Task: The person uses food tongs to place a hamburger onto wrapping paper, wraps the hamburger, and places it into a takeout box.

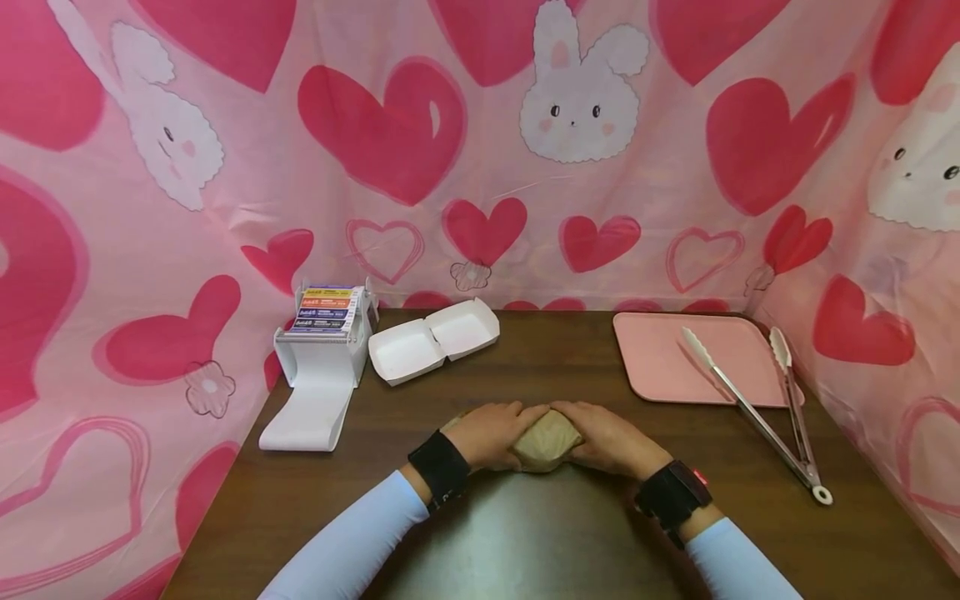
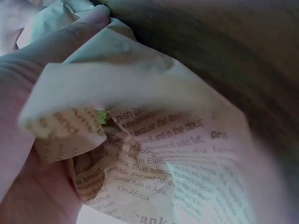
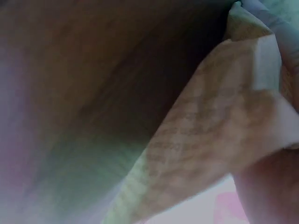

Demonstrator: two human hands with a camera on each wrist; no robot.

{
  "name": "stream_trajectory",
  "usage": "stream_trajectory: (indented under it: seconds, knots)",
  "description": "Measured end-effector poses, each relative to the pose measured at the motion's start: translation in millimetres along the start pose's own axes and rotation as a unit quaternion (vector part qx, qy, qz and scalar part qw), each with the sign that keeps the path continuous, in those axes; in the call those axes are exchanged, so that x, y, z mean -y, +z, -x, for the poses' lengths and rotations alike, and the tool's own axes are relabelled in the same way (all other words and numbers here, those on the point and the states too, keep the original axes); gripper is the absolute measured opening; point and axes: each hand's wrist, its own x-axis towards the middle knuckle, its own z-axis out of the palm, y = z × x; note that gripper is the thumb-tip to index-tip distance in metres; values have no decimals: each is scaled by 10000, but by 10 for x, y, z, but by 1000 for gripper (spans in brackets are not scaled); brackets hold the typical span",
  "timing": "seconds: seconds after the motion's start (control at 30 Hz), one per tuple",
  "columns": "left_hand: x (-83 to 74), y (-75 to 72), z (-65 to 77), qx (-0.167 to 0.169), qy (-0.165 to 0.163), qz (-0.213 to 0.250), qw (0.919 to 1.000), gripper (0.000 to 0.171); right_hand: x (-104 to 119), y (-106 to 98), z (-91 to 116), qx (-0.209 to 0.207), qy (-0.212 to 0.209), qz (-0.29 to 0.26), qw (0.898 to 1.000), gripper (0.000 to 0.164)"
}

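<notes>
Paper package (image 1: pixel 546 442) lies on the surface (image 1: pixel 555 358), gripped by our left hand (image 1: pixel 491 435) and right hand (image 1: pixel 611 440); around it we see dispenser (image 1: pixel 324 357), open box (image 1: pixel 467 329), tray (image 1: pixel 660 367), tongs (image 1: pixel 765 427). We read "South America" on the package.

Place: food-packing table (image 1: pixel 543 358) | heart-print drape (image 1: pixel 382 129) | open carton (image 1: pixel 408 348) | tongs (image 1: pixel 757 420) | pink tray (image 1: pixel 660 358)

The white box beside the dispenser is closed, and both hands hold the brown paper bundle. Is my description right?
Not closed: the head view shows the white box open, its two halves spread side by side. It does lie beside the dispenser, and the left hand and the right hand do hold the brown paper bundle.
</notes>
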Motion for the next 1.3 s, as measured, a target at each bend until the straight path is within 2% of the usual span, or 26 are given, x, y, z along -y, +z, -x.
stream_trajectory:
  seconds: [0.17, 0.3, 0.4, 0.5, 0.67, 0.77, 0.87, 0.93, 1.0, 1.03, 1.1, 1.13, 1.2, 1.3]
  knots:
    - [1, -1, -5, -2, 57, -208, 9998, 96, -38, -18, 131, -119, 507, -232, 9984, 86]
    - [-3, 0, -18, 60, 40, -293, 9995, 95, -119, -85, 268, -223, 950, -303, 9948, 89]
    - [-11, -4, -20, 101, 28, -328, 9994, 95, -175, -164, 380, -132, 1268, -368, 9912, 89]
    - [-21, -23, -3, 99, 63, -349, 9993, 95, -238, -231, 483, 69, 1562, -660, 9855, 80]
    - [-22, -44, 26, 125, 138, -385, 9991, 95, -356, -280, 644, 264, 2061, -1313, 9693, 56]
    - [-24, -31, 27, 164, 166, -387, 9990, 95, -408, -287, 742, 335, 2243, -1360, 9644, 39]
    - [-24, -19, 26, 167, 173, -404, 9989, 95, -436, -276, 797, 225, 2227, -1104, 9684, 27]
    - [-25, -21, 25, 173, 157, -428, 9988, 95, -439, -264, 815, -7, 2269, -894, 9698, 23]
    - [-24, -23, 24, 180, 141, -455, 9987, 95, -430, -259, 817, -325, 2438, -997, 9641, 22]
    - [-25, -22, 24, 184, 140, -464, 9987, 95, -426, -260, 816, -476, 2510, -1257, 9586, 21]
    - [-28, -23, 22, 173, 137, -477, 9986, 94, -413, -258, 807, -810, 2723, -2003, 9376, 22]
    - [-31, -23, 23, 164, 137, -481, 9986, 94, -399, -254, 797, -1008, 2863, -2506, 9193, 24]
    - [-39, -20, 27, 131, 138, -489, 9986, 94, -367, -231, 758, -1457, 3101, -3601, 8677, 27]
    - [-59, -13, 34, 65, 118, -560, 9983, 94, -268, -174, 656, -2236, 3301, -4990, 7694, 25]
